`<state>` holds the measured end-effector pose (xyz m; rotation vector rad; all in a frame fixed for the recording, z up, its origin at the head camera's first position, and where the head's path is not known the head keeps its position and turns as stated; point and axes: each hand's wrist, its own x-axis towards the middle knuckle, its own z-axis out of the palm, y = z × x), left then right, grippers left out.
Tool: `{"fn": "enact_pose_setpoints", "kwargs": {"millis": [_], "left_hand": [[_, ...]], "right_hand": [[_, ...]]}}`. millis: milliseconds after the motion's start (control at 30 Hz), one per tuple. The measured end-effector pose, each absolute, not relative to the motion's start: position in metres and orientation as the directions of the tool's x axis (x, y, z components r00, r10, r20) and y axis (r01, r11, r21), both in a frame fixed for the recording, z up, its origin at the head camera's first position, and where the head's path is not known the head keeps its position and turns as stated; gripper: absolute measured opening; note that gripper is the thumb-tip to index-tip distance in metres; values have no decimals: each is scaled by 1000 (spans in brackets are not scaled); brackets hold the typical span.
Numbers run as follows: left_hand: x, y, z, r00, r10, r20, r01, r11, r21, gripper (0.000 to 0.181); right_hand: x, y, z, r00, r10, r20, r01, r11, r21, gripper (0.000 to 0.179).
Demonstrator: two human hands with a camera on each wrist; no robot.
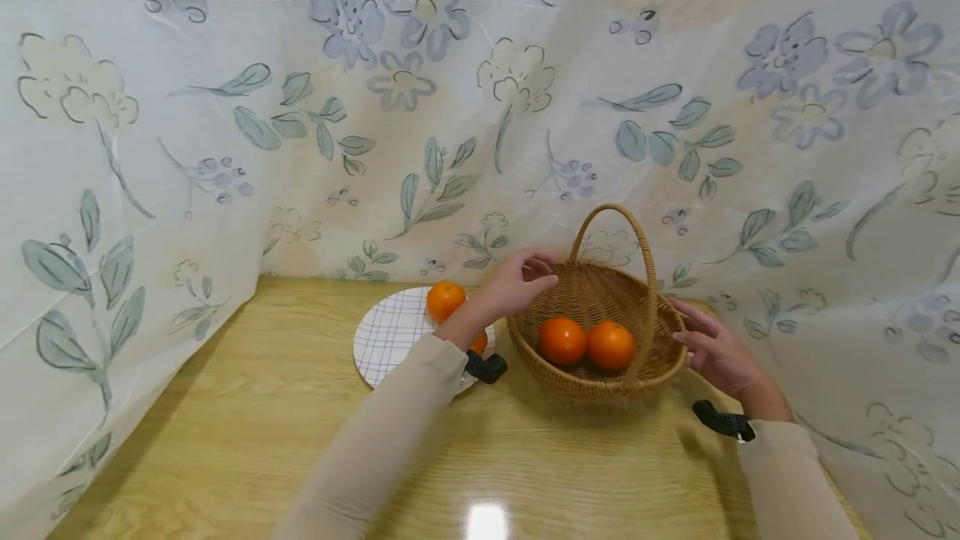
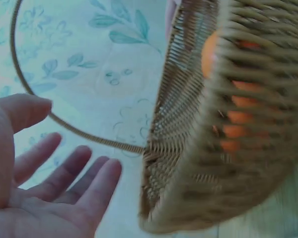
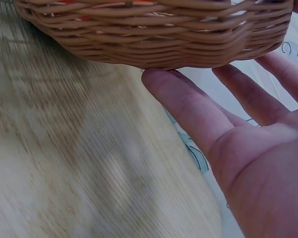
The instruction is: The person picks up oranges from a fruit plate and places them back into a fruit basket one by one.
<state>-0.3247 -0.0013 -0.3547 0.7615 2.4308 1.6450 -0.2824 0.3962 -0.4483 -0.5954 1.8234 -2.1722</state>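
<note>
A brown wicker basket (image 1: 585, 382) with a tall arched handle stands on the table, two oranges (image 1: 563, 342) inside it. My left hand (image 1: 517, 283) is at the basket's left rim, fingers loosely bent. In the left wrist view, a gap shows between these fingers (image 2: 102, 188) and the basket (image 2: 188, 148); nothing lies in the palm. At the basket's right side, my right hand (image 1: 720, 352) touches the outer wall with extended fingers. The right wrist view shows its thumb against the weave (image 3: 164, 49), with the other fingers partly hidden behind.
Left of the basket lies a round white checked plate (image 1: 393, 332). One orange (image 1: 446, 301) sits at its back edge; another (image 1: 478, 343) is partly hidden by my left wrist. Floral cloth (image 1: 450, 148) hangs behind and beside the wooden table (image 1: 247, 423).
</note>
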Motion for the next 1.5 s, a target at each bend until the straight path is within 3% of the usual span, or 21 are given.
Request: {"fn": "enact_pose_setpoints", "kwargs": {"millis": [333,633,967,1500], "left_hand": [[-299,-44,-369,-889,352,293,376,198,905,29],[-286,-85,-394,-899,281,335,411,280,868,31],[-277,-112,-427,-940,163,301,340,342,876,38],[-273,-129,-454,-974,208,92,162,347,924,64]], "right_hand": [[-268,392,-447,-905,-402,136,-71,-174,-982,64],[-259,385,-441,-914,-381,136,-77,-167,-983,64],[-258,383,-438,-911,-391,128,-68,-163,-984,64],[-259,383,-440,-926,-362,112,-56,-161,-985,63]]}}
